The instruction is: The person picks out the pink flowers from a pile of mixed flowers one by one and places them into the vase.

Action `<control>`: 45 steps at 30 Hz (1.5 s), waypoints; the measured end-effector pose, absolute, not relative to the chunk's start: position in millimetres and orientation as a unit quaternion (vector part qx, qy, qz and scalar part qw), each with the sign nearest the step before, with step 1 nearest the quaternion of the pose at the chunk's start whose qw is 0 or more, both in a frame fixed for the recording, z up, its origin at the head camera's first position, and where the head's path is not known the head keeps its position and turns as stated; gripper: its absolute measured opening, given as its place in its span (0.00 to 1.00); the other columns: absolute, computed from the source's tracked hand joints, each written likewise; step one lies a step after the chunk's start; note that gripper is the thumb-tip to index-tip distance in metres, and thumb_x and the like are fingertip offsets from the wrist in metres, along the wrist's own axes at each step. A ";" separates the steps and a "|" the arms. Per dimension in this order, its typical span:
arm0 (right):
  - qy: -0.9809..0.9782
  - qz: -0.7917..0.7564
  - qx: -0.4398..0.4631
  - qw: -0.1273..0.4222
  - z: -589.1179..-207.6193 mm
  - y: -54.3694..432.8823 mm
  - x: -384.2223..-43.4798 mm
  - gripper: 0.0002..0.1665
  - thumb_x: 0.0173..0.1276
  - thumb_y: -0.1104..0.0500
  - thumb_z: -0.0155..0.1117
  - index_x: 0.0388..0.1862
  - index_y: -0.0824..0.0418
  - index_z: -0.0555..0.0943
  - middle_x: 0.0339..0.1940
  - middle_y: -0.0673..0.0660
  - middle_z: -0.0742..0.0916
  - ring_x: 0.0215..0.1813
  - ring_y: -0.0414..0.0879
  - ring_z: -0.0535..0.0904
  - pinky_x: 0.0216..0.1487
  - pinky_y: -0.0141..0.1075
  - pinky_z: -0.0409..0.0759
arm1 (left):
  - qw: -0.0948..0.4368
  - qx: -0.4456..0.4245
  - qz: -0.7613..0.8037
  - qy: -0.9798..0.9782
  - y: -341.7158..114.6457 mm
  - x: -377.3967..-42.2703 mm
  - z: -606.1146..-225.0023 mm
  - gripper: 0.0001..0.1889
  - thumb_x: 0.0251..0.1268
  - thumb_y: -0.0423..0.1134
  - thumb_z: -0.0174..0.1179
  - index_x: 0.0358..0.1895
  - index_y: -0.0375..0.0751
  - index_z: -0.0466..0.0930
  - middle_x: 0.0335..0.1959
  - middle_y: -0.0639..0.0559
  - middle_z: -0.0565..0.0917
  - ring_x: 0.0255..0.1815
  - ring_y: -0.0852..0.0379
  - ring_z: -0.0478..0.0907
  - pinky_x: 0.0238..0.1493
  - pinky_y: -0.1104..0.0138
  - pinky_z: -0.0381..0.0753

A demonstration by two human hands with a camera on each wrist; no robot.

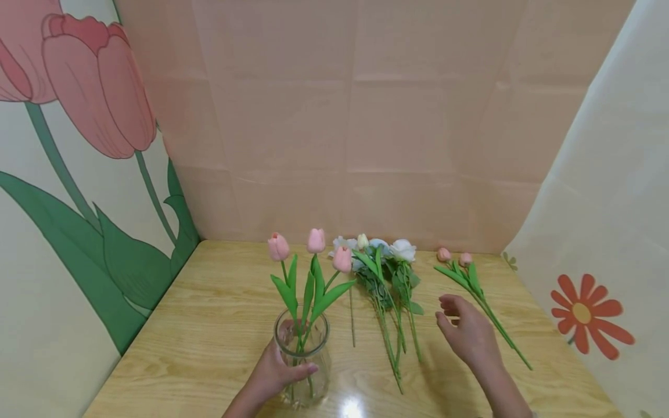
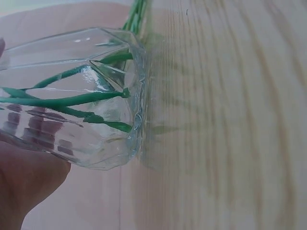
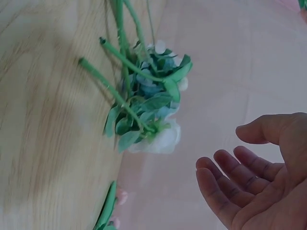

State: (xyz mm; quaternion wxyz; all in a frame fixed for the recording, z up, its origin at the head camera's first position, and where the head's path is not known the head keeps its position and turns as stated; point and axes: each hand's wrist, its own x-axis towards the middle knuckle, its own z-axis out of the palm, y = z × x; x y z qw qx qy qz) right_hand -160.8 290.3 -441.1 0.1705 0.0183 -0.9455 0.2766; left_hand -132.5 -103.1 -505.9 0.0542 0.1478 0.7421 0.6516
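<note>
My left hand [image 1: 282, 366] grips a clear glass vase [image 1: 317, 371] near the front of the table, thumb across its near side. Several pink tulips [image 1: 316, 241] stand in the vase; in the left wrist view their green stems [image 2: 72, 99] cross inside the glass and reach its base. My right hand [image 1: 470, 334] hovers over the right part of the table with loosely bent fingers and nothing in them. In the right wrist view its fingers [image 3: 244, 175] are apart from the thumb. It is nearest to two pink tulips [image 1: 473, 284] lying at the right.
White roses [image 1: 403, 250], a pale tulip [image 1: 363, 241] and leafy stems [image 1: 387, 290] lie in a bunch at the middle back of the wooden table [image 1: 209, 325]. A pink backdrop [image 1: 340, 128] rises behind, with printed flower sheets at both sides.
</note>
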 end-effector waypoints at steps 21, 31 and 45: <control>-0.961 0.243 0.004 0.134 -454.5 336.5 -177.3 0.23 0.72 0.59 0.62 0.60 0.71 0.76 0.51 0.73 0.85 0.50 0.68 0.83 0.46 0.59 0.82 | 0.062 0.156 0.655 0.737 -104.2 -133.3 -504.8 0.41 0.54 0.39 0.76 0.70 0.50 0.64 0.72 0.38 0.70 0.72 0.32 0.65 0.67 0.29 0.60; -0.975 0.211 -0.013 0.072 -464.0 366.9 -187.8 0.30 0.73 0.55 0.60 0.67 0.72 0.70 0.61 0.76 0.80 0.58 0.72 0.78 0.50 0.64 0.78 | 0.061 0.158 0.659 0.733 -104.5 -130.5 -499.9 0.41 0.54 0.39 0.76 0.70 0.49 0.64 0.71 0.39 0.71 0.69 0.34 0.68 0.65 0.34 0.68; -0.983 0.176 -0.019 0.037 -467.6 398.6 -198.5 0.36 0.71 0.53 0.62 0.68 0.75 0.66 0.63 0.81 0.75 0.60 0.79 0.71 0.54 0.69 0.73 | 0.061 0.153 0.647 0.745 -104.7 -132.7 -504.2 0.43 0.53 0.41 0.76 0.72 0.49 0.62 0.70 0.36 0.71 0.68 0.32 0.70 0.64 0.33 0.69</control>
